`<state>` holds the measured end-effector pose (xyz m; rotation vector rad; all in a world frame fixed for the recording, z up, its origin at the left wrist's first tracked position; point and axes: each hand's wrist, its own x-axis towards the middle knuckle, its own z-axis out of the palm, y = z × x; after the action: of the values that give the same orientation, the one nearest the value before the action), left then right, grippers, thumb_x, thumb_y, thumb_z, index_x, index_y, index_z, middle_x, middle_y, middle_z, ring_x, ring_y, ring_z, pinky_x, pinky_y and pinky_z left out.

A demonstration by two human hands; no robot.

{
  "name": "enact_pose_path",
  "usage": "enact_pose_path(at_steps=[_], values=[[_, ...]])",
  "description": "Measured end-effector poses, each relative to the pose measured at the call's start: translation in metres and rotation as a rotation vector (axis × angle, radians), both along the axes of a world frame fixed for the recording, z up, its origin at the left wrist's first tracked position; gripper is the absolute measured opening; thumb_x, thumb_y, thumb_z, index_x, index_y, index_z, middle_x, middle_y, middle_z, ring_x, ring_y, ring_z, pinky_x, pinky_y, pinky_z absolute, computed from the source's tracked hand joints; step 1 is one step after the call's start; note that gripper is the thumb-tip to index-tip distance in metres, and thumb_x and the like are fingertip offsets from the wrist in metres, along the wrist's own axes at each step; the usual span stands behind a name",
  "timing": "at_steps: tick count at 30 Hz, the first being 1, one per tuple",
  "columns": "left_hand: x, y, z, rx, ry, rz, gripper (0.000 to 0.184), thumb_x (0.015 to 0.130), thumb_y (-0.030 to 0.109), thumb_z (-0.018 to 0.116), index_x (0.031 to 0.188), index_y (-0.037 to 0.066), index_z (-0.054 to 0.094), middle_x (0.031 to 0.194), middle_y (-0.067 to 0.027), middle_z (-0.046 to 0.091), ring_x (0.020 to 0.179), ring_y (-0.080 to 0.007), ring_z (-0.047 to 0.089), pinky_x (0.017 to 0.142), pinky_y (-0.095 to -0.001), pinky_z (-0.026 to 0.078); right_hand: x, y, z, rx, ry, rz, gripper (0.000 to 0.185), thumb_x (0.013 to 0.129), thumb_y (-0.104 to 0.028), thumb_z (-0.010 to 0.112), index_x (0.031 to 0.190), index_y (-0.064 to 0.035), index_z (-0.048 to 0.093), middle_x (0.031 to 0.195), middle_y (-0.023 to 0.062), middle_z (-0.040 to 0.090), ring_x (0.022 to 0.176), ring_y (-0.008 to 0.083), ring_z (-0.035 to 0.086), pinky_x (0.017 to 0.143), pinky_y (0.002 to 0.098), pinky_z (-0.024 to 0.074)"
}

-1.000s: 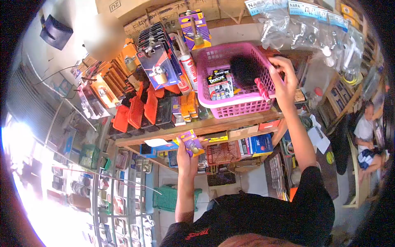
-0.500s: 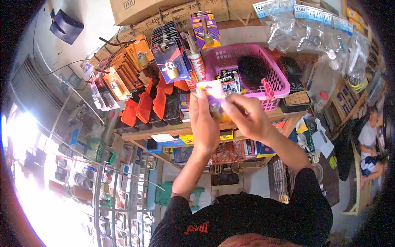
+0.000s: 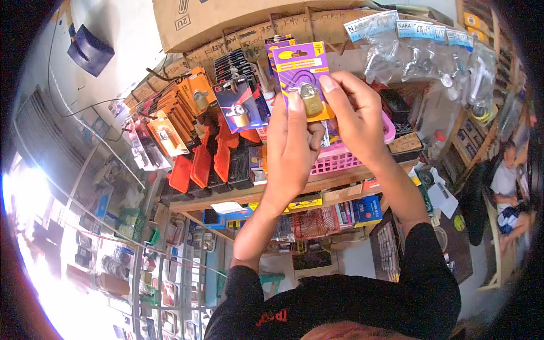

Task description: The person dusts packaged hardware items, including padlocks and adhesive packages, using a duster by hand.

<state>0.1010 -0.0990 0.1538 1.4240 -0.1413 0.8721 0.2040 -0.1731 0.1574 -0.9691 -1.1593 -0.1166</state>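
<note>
A purple and yellow carded padlock pack [image 3: 300, 69] is held up in front of the shelf, its brass padlock [image 3: 311, 102] showing at the card's lower part. My left hand [image 3: 289, 144] grips the pack's lower left edge, thumb on the front. At the right edge my right hand [image 3: 357, 116] pinches the card between thumb and fingers. Just left of it hang dark blue padlock packs [image 3: 241, 107] on a hook. Behind my hands is a pink basket [image 3: 340, 157], mostly covered by them.
Orange padlock packs [image 3: 167, 133] hang at left, above red-lidded boxes [image 3: 201, 164]. Clear NARA bags [image 3: 382, 56] hang at upper right. A wooden shelf edge [image 3: 226, 198] runs below my hands. Another person [image 3: 507, 192] sits at far right.
Both hands have risen with the padlock pack, and its printed front now faces me upright. The pink basket is more hidden behind the hands and pack.
</note>
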Motion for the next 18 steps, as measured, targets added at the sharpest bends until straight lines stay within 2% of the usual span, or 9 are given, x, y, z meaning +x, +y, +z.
enact_pose_path(at_steps=[8,18], values=[[0.006,0.009,0.002,-0.054,-0.041,0.002,0.025,0.103,0.031,0.035,0.093,0.009,0.042,0.060,0.0028,0.040,0.040,-0.0025,0.032,0.034,-0.0195,0.022,-0.001,0.014,0.005,0.018,0.024,-0.034,0.019,0.095,-0.016,0.056,0.088,0.0018,0.060,0.069,-0.0042,0.052,0.062,0.0000,0.043,0.051,0.0194,0.0360],[0.010,0.011,0.000,-0.049,-0.029,-0.015,0.029,0.103,0.036,0.032,0.099,0.010,0.043,0.052,0.0018,0.038,0.037,-0.0035,0.031,0.032,-0.0196,0.023,0.001,0.016,0.003,-0.021,0.077,-0.019,0.019,0.095,-0.016,0.056,0.088,0.0004,0.061,0.068,-0.0053,0.053,0.060,-0.0012,0.043,0.049,0.0187,0.0345]])
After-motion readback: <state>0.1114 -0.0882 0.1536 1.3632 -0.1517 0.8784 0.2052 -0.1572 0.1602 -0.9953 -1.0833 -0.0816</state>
